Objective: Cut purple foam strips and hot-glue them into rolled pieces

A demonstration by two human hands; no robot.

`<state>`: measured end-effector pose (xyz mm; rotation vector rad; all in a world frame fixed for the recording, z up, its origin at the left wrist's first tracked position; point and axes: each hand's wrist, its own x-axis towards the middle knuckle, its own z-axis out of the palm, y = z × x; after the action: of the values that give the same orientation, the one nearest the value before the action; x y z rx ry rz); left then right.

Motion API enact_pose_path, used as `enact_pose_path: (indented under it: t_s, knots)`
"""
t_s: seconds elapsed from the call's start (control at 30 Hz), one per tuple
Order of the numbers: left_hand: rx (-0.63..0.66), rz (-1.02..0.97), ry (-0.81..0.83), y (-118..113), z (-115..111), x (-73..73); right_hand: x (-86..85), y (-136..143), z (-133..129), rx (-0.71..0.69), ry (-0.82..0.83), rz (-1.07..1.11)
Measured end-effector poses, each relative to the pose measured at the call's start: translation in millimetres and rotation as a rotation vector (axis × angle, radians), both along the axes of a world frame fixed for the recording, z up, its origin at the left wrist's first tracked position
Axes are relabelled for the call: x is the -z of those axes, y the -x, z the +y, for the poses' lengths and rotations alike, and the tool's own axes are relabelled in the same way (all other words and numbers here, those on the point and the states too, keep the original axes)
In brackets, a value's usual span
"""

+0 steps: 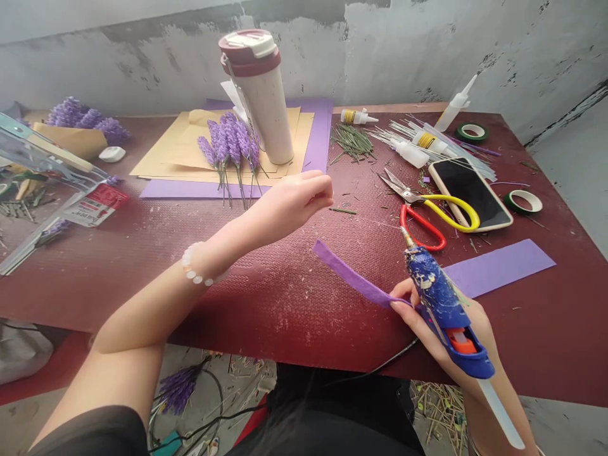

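My right hand (463, 335) is wrapped around a blue hot glue gun (434, 291), its nozzle pointing away from me and a white glue stick coming out of its back. Between the thumb and finger of that same hand is a narrow purple strip (351, 277), whose free end reaches left over the table. My left hand (301, 199) hovers above the middle of the table with its fingers curled together; whether they hold anything is hidden. A fine thread of glue stretches left from the nozzle. Beneath the right hand lies a wider flat purple strip (503, 267).
Scissors (418, 206) rest against a phone (470, 190) at the right. Behind are green stems (352, 140), glue bottles (456, 104) and green tape (524, 201). A tumbler (261, 101) and lavender sprigs (230, 142) stand among brown paper (166, 149). A clear umbrella-like item (52, 164) is left.
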<state>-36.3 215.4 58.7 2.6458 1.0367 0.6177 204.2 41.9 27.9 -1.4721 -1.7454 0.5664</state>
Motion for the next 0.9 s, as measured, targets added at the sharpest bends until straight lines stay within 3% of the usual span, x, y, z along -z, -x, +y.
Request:
enact_pose_path:
  t_s: [0.2,0.5,0.9]
  knots:
    - [-0.084,-0.017,-0.026,10,13,11.5,1.7,0,-1,-0.01,-0.005,0.011]
    - [-0.19,-0.325,0.217,2,-4,17.3,-0.6,0,1,-0.025,0.005,-0.026]
    - [0.006,-0.439,0.622,-1,3,25.2,3.6,-4,0,-0.044,-0.037,-0.072]
